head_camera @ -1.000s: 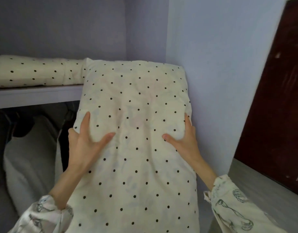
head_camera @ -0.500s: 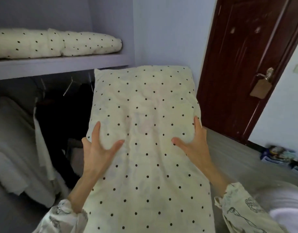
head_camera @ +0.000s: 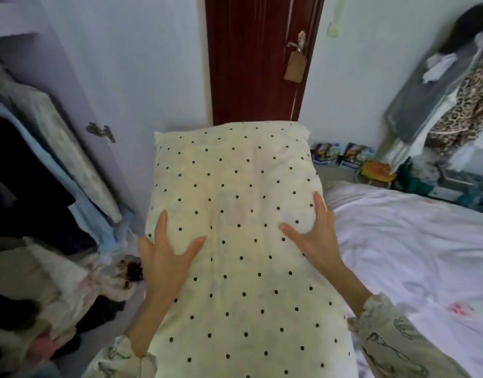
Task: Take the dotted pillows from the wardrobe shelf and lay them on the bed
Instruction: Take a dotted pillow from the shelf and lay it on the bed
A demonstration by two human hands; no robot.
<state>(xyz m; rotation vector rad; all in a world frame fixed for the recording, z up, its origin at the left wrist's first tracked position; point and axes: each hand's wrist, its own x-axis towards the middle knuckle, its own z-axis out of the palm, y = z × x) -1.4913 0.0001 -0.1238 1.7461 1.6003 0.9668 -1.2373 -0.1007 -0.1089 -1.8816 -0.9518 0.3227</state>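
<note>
A cream pillow with black dots (head_camera: pixel 243 227) fills the middle of the view, held lengthwise in front of me. My left hand (head_camera: pixel 166 257) grips its left edge, thumb on top. My right hand (head_camera: pixel 316 238) grips its right edge the same way. The bed with a white sheet (head_camera: pixel 415 246) lies to the right, and the pillow's right side hangs over its near edge. The wardrobe shelf is out of view.
The open wardrobe with hanging clothes (head_camera: pixel 44 148) and its white door (head_camera: pixel 120 85) stand on the left. A dark red door (head_camera: pixel 259 58) is straight ahead. Clothes on a rack (head_camera: pixel 453 99) and boxes on the floor (head_camera: pixel 352 156) crowd the far right.
I have turned right, away from the wardrobe, carrying the pillow in both hands. The shelf with the other dotted pillows has left the view and the bed has come in.
</note>
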